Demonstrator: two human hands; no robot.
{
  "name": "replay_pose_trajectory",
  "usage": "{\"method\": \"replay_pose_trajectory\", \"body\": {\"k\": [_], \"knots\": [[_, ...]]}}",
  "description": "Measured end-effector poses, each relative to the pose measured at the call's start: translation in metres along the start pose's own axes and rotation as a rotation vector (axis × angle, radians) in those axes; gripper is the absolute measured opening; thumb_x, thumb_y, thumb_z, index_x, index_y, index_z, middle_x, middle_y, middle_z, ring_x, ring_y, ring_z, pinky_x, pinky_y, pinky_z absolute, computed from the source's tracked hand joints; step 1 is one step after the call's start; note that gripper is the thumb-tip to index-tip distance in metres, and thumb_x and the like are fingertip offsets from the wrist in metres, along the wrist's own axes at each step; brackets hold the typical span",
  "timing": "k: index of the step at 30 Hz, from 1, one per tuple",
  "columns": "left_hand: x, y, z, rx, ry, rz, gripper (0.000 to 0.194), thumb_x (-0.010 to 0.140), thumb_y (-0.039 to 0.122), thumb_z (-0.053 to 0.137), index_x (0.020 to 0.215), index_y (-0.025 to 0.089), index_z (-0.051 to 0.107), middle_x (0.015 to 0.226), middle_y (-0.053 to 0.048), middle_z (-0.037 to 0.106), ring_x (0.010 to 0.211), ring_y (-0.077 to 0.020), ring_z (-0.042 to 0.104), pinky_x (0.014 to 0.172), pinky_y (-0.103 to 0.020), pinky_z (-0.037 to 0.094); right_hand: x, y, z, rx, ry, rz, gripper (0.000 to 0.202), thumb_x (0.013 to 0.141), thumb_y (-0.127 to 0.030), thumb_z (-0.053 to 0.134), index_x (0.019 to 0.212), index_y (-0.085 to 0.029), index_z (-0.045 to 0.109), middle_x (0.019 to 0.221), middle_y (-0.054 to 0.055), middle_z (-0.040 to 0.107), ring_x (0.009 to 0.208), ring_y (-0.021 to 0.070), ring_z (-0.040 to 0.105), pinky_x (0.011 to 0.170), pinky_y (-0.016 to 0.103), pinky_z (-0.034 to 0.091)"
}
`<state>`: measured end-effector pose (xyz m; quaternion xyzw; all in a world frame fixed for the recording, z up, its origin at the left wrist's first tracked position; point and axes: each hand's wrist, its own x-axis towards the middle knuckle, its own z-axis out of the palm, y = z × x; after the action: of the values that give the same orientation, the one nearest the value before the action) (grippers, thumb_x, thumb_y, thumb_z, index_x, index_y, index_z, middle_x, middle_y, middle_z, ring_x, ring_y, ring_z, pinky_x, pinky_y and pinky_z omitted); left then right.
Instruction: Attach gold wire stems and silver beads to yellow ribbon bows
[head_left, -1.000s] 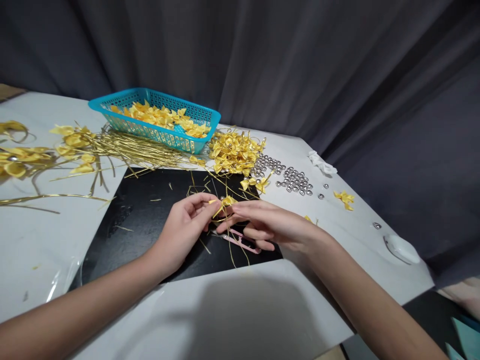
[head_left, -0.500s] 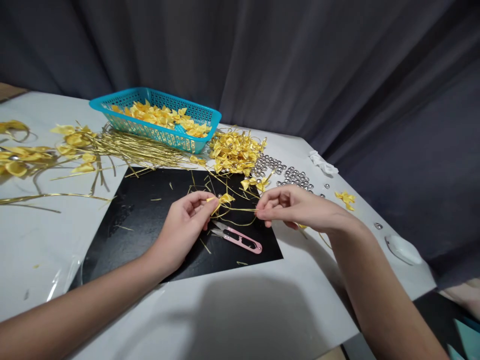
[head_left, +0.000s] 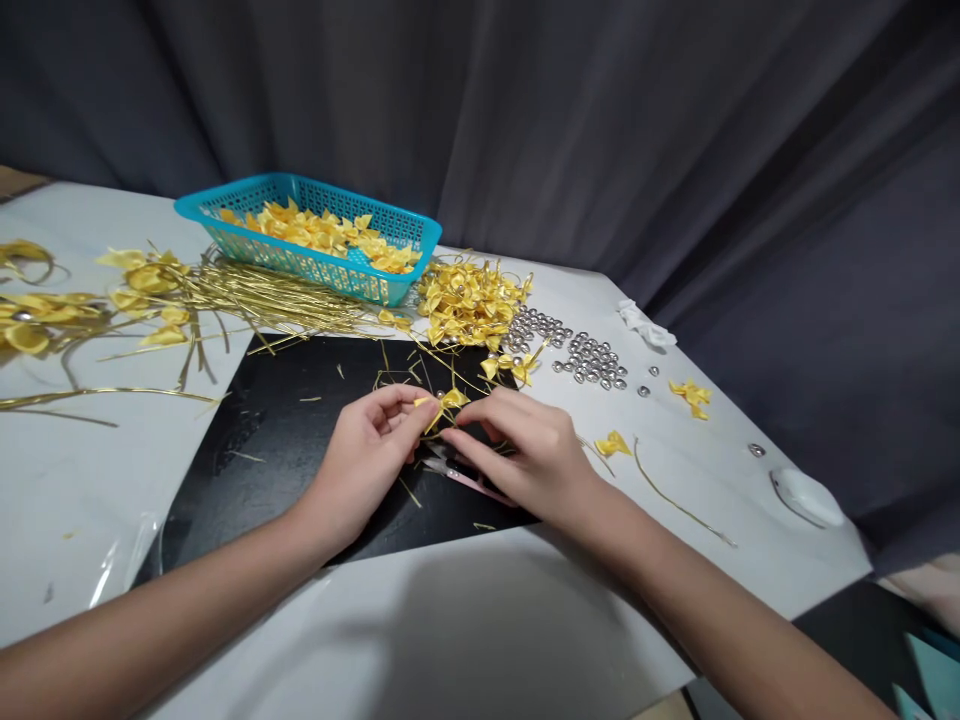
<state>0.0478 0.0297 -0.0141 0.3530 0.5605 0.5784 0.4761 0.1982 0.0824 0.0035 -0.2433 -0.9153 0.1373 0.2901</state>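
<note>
My left hand pinches a small yellow ribbon bow above the black mat. A silvery bead shows at the bow's middle. Close beside it on the right, my right hand has thumb and forefinger near the bow, around thin gold cord; whether the fingertips grip the cord is too small to tell. Pink-handled thread snips lie on the mat, partly hidden under my right hand. Bits of cut gold cord are scattered on the mat.
Behind the mat stands a blue basket of yellow bows. Gold cords lie before it, with a pile of bows and silvery beads to the right. A white mouse-like object sits at the far right.
My right hand has moved left, from the stretched-out cord to beside the bow, now covering part of the snips. A loose bow and cord on the right are uncovered. My left hand has barely moved.
</note>
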Motion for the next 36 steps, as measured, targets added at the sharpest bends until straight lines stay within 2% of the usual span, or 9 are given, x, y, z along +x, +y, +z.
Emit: {"method": "replay_pose_trajectory", "body": {"k": [4,8,12,15,18,24,28,33,36], "knots": [[0.0,0.0,0.0,0.009,-0.008,0.011,0.024,0.067,0.036,0.071,0.074,0.014,0.064,0.059,0.003,0.057,0.049,-0.0071,0.042,0.045,-0.018,0.033,-0.004,-0.002,0.008,-0.136,-0.069,-0.016,0.025,0.093,-0.023,0.04,0.091,-0.013,0.062,0.078,0.007,0.06,0.069,0.0123,0.053,0.063,0.023,0.041],[0.0,0.001,0.0,0.008,0.009,0.008,0.026,0.065,0.038,0.071,0.074,0.014,0.064,0.059,0.003,0.058,0.048,-0.0075,0.042,0.046,-0.02,0.032,0.0,-0.007,0.005,-0.05,-0.138,0.083,0.02,0.093,-0.021,0.038,0.092,-0.014,0.057,0.086,0.007,0.058,0.077,0.0134,0.053,0.067,0.024,0.041],[0.0,0.003,0.001,0.041,0.014,0.024,0.025,0.065,0.037,0.07,0.071,0.014,0.064,0.059,0.003,0.057,0.048,-0.0083,0.042,0.047,-0.021,0.031,0.005,-0.013,-0.008,0.265,-0.298,0.329,0.016,0.091,-0.027,0.041,0.082,-0.017,0.049,0.071,0.0,0.047,0.061,0.0087,0.044,0.055,0.02,0.036],[0.0,0.002,0.001,0.055,0.022,0.029,0.022,0.066,0.035,0.068,0.071,0.014,0.063,0.058,0.003,0.054,0.048,-0.0079,0.04,0.046,-0.021,0.03,0.008,-0.01,-0.027,0.629,-0.545,0.556,0.022,0.092,-0.037,0.04,0.083,-0.018,0.045,0.065,-0.003,0.04,0.055,0.0074,0.038,0.049,0.019,0.031],[0.001,0.001,0.001,0.049,0.033,0.019,0.022,0.068,0.035,0.067,0.074,0.014,0.062,0.058,0.004,0.052,0.048,-0.0074,0.039,0.045,-0.02,0.029,0.011,-0.002,-0.051,0.814,-0.735,0.566,0.02,0.088,-0.033,0.048,0.077,-0.017,0.048,0.071,-0.001,0.046,0.059,0.0074,0.042,0.051,0.021,0.032],[0.001,0.0,0.001,0.059,0.024,0.012,0.021,0.07,0.034,0.065,0.075,0.014,0.061,0.058,0.004,0.052,0.048,-0.0073,0.039,0.045,-0.02,0.03,0.01,0.016,-0.087,0.847,-0.486,0.477,0.03,0.076,-0.037,0.062,0.056,-0.016,0.054,0.069,0.006,0.051,0.066,0.0127,0.046,0.049,0.023,0.031],[0.0,0.003,0.001,0.121,-0.023,0.042,0.018,0.073,0.032,0.062,0.073,0.014,0.06,0.06,0.003,0.052,0.05,-0.0079,0.04,0.047,-0.021,0.03,0.006,0.018,-0.092,1.053,-0.413,0.559,0.026,0.074,-0.037,0.065,0.061,-0.016,0.057,0.065,0.004,0.053,0.044,0.0044,0.033,0.037,0.02,0.021],[-0.005,-0.001,0.003,0.257,-0.269,0.074,0.019,0.078,0.032,0.056,0.072,0.015,0.058,0.061,0.003,0.049,0.055,-0.0094,0.041,0.05,-0.021,0.031,0.005,0.016,-0.083,0.919,-0.21,0.531,0.018,0.075,-0.037,0.067,0.071,-0.019,0.064,0.05,-0.004,0.038,0.04,0.0019,0.024,0.038,0.018,0.015],[-0.009,-0.002,0.004,0.365,-0.419,0.064,0.021,0.081,0.034,0.052,0.076,0.015,0.059,0.062,0.003,0.051,0.054,-0.0096,0.039,0.048,-0.021,0.028,0.006,0.013,-0.075,0.799,-0.071,0.492,0.017,0.074,-0.035,0.068,0.074,-0.019,0.067,0.047,-0.005,0.04,0.039,0.0016,0.023,0.037,0.018,0.015]]}}
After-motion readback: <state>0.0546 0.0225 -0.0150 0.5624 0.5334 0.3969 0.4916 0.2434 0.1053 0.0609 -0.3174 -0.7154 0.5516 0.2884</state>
